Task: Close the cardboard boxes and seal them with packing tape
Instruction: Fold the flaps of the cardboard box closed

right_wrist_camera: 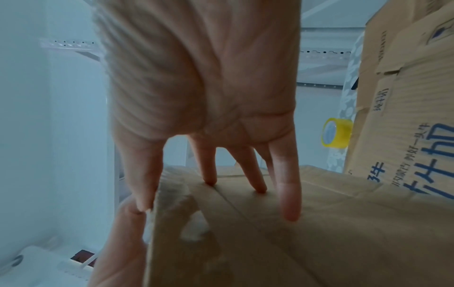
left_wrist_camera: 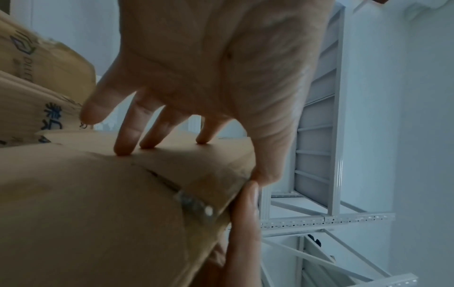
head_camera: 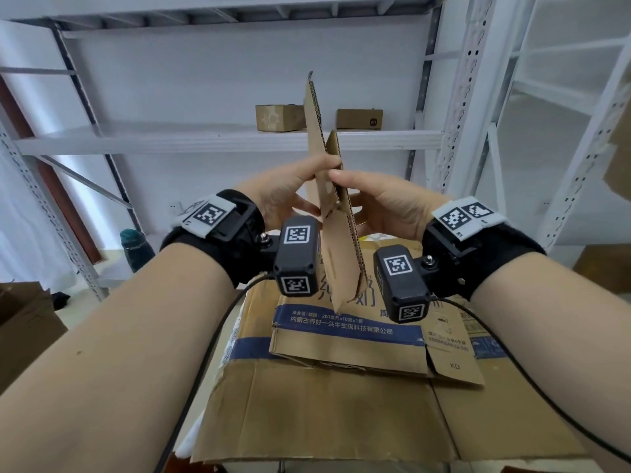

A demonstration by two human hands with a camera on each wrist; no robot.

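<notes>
**Flattened box held upright before white shelving**

Both hands hold a flattened brown cardboard box (head_camera: 329, 199) on edge: the left hand (head_camera: 283, 194) and right hand (head_camera: 382, 203) grip it between thumb and fingers (left_wrist_camera: 125, 139). Below lie printed brown cartons (head_camera: 341, 336). A yellow tape roll (right_wrist_camera: 336, 134) stands beside them. White metal shelving (head_camera: 222, 138) carries two small brown boxes (head_camera: 278, 117).

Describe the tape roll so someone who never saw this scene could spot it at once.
In the right wrist view, find the printed box filling the right side. Just left of its edge, beyond the right hand, sits the tape roll. It is the only yellow, round thing among brown cardboard and white shelving.
</notes>
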